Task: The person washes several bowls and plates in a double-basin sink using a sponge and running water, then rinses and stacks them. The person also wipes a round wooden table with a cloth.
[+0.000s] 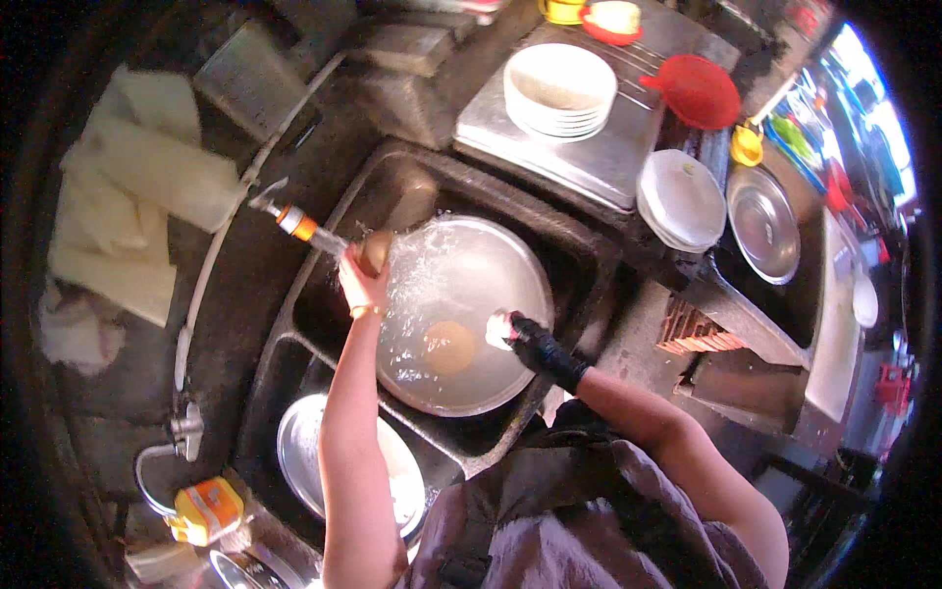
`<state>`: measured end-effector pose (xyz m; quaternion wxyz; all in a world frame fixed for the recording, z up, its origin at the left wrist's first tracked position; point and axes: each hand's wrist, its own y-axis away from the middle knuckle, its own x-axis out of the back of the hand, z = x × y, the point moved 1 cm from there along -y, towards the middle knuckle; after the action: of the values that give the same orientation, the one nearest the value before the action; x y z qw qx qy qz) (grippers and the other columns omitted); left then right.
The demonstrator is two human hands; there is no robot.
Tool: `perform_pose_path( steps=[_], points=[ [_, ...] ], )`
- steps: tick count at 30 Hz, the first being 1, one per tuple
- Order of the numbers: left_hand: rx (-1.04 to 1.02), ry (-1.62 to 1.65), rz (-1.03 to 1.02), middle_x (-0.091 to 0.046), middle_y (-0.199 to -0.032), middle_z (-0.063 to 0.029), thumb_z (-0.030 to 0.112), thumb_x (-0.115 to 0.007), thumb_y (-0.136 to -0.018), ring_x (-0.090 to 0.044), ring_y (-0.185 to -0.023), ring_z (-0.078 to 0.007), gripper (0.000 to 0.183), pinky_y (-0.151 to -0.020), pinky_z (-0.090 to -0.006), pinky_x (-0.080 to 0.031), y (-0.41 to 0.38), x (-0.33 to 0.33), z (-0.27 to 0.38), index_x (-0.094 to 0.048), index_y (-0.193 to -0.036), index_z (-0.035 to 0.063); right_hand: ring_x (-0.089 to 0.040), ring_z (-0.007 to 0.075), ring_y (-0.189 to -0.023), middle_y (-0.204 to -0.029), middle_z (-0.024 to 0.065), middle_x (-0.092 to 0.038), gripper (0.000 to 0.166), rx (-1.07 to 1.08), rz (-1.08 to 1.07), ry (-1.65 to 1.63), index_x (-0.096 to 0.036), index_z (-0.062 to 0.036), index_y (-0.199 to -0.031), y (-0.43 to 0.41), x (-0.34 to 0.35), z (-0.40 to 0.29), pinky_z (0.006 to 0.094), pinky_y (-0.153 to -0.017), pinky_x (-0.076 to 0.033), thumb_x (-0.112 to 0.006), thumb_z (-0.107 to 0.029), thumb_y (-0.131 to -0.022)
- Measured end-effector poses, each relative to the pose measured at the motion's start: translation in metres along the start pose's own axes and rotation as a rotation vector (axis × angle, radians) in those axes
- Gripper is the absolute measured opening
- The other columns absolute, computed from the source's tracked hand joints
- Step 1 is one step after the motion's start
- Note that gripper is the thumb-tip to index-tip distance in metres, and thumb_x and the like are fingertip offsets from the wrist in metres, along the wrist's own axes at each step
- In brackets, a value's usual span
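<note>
My bare left hand (360,283) grips a small brown bowl (376,252) beside the end of a faucet hose with an orange-and-white band (300,224). Water splashes below it into a large round metal basin (486,250) set in a dark sink. A tan round disc-like item (450,347) lies in the basin's water. On the basin's right side, my right hand (541,351), in a black glove, holds a white and pink scrubbing pad (501,329) near the rim.
Stacked white bowls (561,88) stand on a steel surface (544,158) beyond the sink. More white dishes (681,200), a red strainer (699,92) and a metal tray (763,224) are at the right. Another metal basin (298,442) sits under my left forearm; a yellow jug (207,510) stands lower left.
</note>
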<state>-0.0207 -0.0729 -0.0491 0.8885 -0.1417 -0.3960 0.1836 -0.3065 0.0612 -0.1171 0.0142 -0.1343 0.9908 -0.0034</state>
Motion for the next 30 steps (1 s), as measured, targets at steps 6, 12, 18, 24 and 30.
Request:
perform_pose_path(
  steps=[6, 12, 18, 24, 30],
  points=[
    [-0.78, -0.646, -0.198, -0.043, -0.111, -0.012, 0.016, -0.07, -0.052, -0.043, -0.101, -0.0335, 0.073, -0.085, -0.044, -0.039, 0.006, 0.02, 0.064, -0.039, -0.118, 0.0144, -0.057, 0.0303, -0.075, -0.08, 0.0138, -0.057, 0.017, 0.086, -0.243, 0.544, -0.053, -0.0066, -0.09, 0.02, 0.008, -0.054, 0.0377, -0.063, -0.044, -0.049, -0.009, -0.074],
    [-0.583, -0.139, 0.185, -0.044, -0.106, -0.0191, 0.021, -0.067, -0.069, -0.045, -0.094, -0.0331, 0.058, -0.081, -0.0382, -0.039, -0.084, -0.017, 0.222, -0.036, -0.114, 0.0009, -0.058, 0.0288, -0.064, -0.075, 0.0102, -0.059, 0.019, 0.032, -0.183, 0.514, -0.055, -0.0125, -0.089, 0.027, 0.01, -0.016, 0.0367, -0.054, -0.045, -0.042, -0.025, -0.082],
    [0.436, 0.355, -0.027, -0.057, -0.089, -0.0216, 0.034, -0.035, -0.088, -0.056, -0.082, -0.0345, 0.04, -0.071, -0.0392, -0.044, -0.172, -0.13, 0.284, -0.048, -0.101, -0.0014, -0.058, 0.0302, -0.065, -0.078, 0.0116, -0.059, 0.023, -0.006, -0.227, 0.421, -0.055, -0.0178, -0.096, 0.029, 0.013, -0.021, 0.0401, -0.054, -0.045, -0.039, -0.029, -0.084],
    [0.656, 0.526, -0.204, -0.054, -0.091, -0.0123, 0.036, -0.054, -0.079, -0.055, -0.067, -0.0219, 0.038, -0.048, -0.0277, -0.048, -0.164, -0.177, 0.299, -0.052, -0.099, 0.0035, -0.057, 0.0311, -0.063, -0.077, 0.0136, -0.058, 0.019, 0.161, -0.234, 0.687, -0.054, -0.0135, -0.093, 0.029, 0.017, -0.029, 0.0393, -0.054, -0.044, -0.039, -0.021, -0.084],
    [-0.085, -0.19, -0.496, -0.056, -0.084, -0.0208, 0.036, -0.045, -0.08, -0.053, -0.084, -0.0353, 0.036, -0.074, -0.0455, -0.041, -0.098, -0.129, 0.226, -0.053, -0.086, 0.0016, -0.057, 0.0313, -0.064, -0.076, 0.0144, -0.057, 0.018, 0.116, -0.253, 0.741, -0.053, -0.0126, -0.094, 0.03, 0.018, -0.025, 0.0402, -0.055, -0.044, -0.041, -0.016, -0.081]
  ],
)
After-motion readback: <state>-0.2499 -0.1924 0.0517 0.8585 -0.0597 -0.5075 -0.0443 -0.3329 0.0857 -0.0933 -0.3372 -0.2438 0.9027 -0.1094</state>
